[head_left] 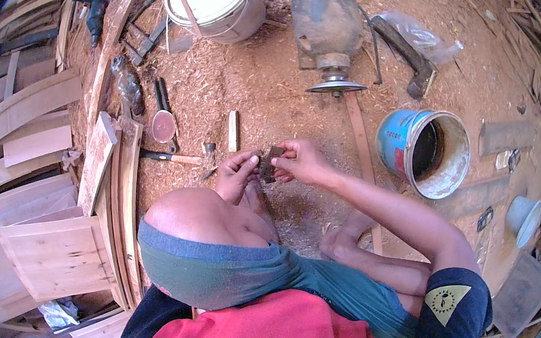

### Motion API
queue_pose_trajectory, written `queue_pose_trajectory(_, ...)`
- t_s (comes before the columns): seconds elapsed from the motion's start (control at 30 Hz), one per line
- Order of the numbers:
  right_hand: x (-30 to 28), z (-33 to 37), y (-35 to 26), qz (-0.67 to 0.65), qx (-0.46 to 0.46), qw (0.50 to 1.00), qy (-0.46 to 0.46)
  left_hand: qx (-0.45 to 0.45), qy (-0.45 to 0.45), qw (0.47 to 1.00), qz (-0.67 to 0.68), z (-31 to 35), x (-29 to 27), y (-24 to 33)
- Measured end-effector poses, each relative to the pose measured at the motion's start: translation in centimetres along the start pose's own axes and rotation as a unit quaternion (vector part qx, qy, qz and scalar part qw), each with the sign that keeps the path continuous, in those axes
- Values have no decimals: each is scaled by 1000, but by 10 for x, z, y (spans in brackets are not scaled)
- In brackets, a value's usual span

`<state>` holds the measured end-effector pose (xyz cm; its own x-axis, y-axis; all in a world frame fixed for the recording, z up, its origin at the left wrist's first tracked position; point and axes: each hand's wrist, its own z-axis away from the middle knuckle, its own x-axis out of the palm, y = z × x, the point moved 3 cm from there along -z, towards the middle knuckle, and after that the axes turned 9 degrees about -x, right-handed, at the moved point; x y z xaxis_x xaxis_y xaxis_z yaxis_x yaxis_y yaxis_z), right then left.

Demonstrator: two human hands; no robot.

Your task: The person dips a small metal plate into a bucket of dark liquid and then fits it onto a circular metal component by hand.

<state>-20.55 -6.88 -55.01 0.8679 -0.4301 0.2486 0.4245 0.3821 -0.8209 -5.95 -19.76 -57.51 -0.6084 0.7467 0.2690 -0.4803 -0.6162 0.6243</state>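
Between my knees, low over the sawdust-strewn ground, my two hands come close together. My right hand (300, 162) pinches a small dark brown flat piece (273, 162); what it is made of I cannot tell. Beside it, my left hand (237, 170) has its fingers curled and thumb pressed in; whatever lies between them is too small to make out. A short pale wood strip (233, 130) lies just beyond my left hand. To its left rests a hammer (175, 157) with a wooden handle, below a round pinkish disc (163, 126).
Ahead stand a lidded white bucket (241, 18) and a dusty motor (328, 16) with a metal disc. A blue bucket (394, 141) with dark insides tilts at the right. Boards (61, 254) stack along the left, near a power drill (94, 14).
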Motion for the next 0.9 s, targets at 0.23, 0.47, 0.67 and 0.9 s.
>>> queue_pose_trajectory(0.23,-27,15,-5,-29,4,999,38,88,144,974,-152,-28,-39,47)
queue_pose_trajectory(0.47,-63,52,-63,-117,-9,990,83,164,196,879,-402,-57,-48,58)
queue_pose_trajectory(0.67,-89,86,-116,-111,-115,983,95,197,198,870,-406,-69,-59,44)
queue_pose_trajectory(0.9,-142,147,-152,-68,-142,971,180,219,209,890,-340,-55,-46,57)
